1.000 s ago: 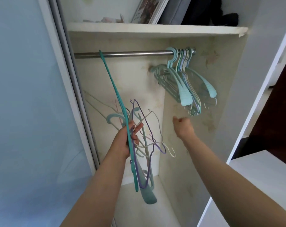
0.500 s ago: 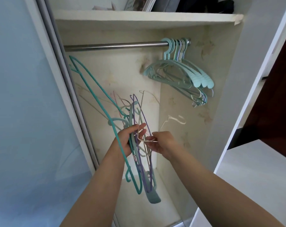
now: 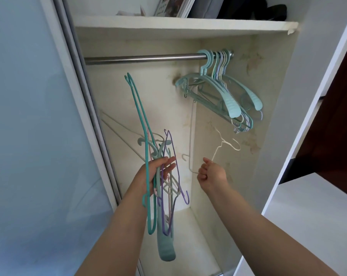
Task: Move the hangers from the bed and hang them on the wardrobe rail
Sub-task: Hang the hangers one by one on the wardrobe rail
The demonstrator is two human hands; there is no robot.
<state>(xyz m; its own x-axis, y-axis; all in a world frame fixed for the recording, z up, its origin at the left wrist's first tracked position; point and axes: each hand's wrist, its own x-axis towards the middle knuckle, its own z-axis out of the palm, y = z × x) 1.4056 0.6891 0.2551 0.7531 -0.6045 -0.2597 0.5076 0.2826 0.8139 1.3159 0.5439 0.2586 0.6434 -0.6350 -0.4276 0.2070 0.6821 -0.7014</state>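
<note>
My left hand [image 3: 155,172] grips a bundle of hangers [image 3: 160,196] in teal, purple, pink and white, held upright inside the open wardrobe. My right hand [image 3: 210,174] pinches a thin white wire hanger [image 3: 218,148], pulled clear of the bundle, its hook pointing up and to the right. The metal wardrobe rail [image 3: 144,58] runs across the top of the compartment. Several teal and pastel hangers [image 3: 222,94] hang bunched at the rail's right end.
A sliding frosted door [image 3: 29,136] stands at the left. The shelf [image 3: 178,28] above the rail holds books and dark fabric. The wardrobe's white side panel [image 3: 308,96] is at the right, with a white surface [image 3: 318,216] below it.
My right hand reached to the bundle, took the white wire hanger and drew it out to the right. The long teal hanger in my left hand swung back upright.
</note>
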